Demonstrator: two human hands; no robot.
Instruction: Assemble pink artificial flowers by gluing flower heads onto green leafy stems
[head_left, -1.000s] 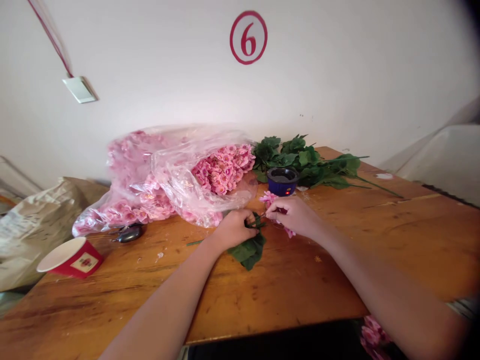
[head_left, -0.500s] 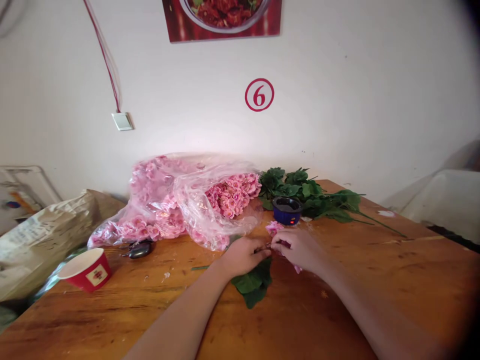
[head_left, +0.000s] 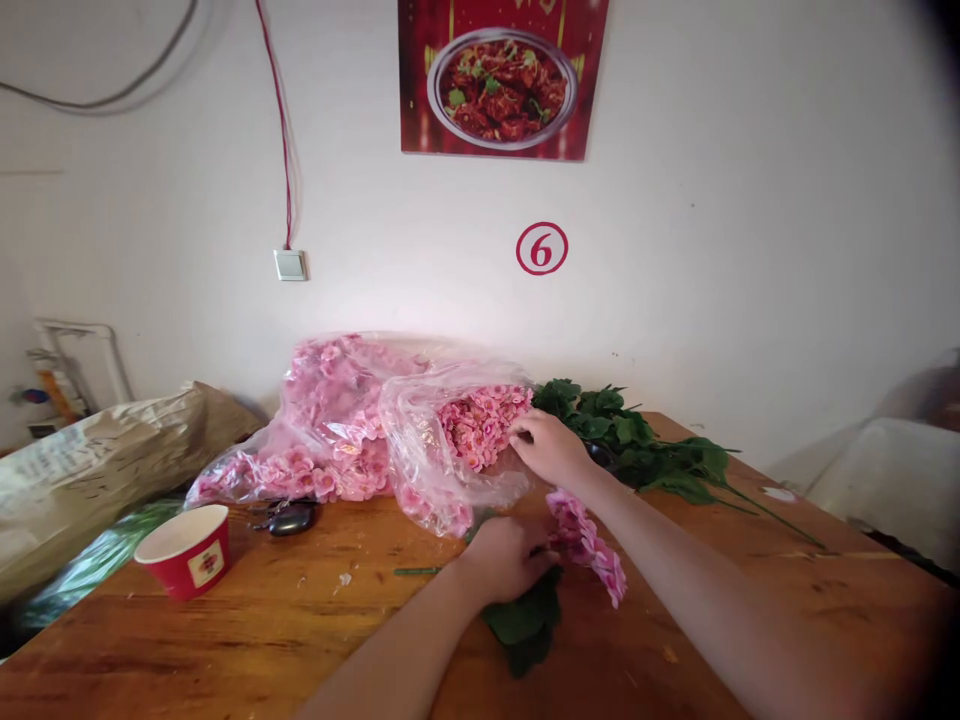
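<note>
Holding green sprig (head_left: 521, 625) in left hand (head_left: 506, 560), pink blossoms (head_left: 586, 547) beside grip

The left hand (head_left: 506, 560) hides where the green leaves (head_left: 521, 625) meet their stem (head_left: 416, 571).

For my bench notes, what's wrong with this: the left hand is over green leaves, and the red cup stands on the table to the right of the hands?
The cup's side is wrong: the head view shows the red cup standing on the table to the left of the hands, not the right. The left hand is over the green leaves, as you say.
</note>
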